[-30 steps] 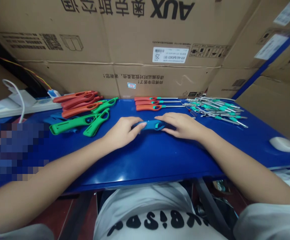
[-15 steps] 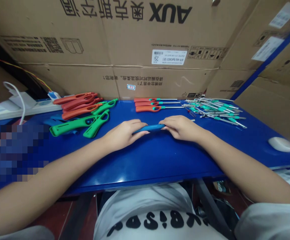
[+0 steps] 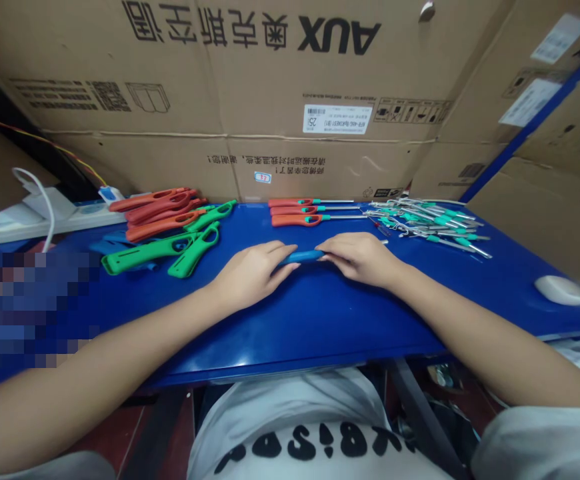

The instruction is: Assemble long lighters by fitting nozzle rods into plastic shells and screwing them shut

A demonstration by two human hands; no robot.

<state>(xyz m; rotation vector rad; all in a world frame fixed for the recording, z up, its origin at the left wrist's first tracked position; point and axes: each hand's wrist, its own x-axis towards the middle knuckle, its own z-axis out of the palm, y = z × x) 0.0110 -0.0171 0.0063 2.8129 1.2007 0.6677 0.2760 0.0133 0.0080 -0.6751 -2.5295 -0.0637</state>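
Note:
Just above the middle of the blue table, a blue lighter handle (image 3: 304,256) is held level between both hands. My left hand (image 3: 253,270) pinches its left end between thumb and fingers. At its right end, the fingertips of my right hand (image 3: 357,257) close on the tip. A short metal tube end (image 3: 385,242) shows just past my right hand; the rest of it is hidden behind the hand. Behind the hands lie several red lighters (image 3: 297,220) with metal tubes, side by side. To their right is a pile of metal lighter tubes (image 3: 437,217) with teal collars and thin wires.
Red handles (image 3: 163,207) and green handles (image 3: 145,255) are heaped at the left, with blue handles (image 3: 115,243) partly under them. A white power strip (image 3: 77,219) stands behind. Cardboard (image 3: 250,150) walls the table's back. A white rounded object (image 3: 563,290) sits at the right.
Both hands keep their hold on the blue handle. The right fingertips have shifted slightly left along it, and the left hand has moved slightly right.

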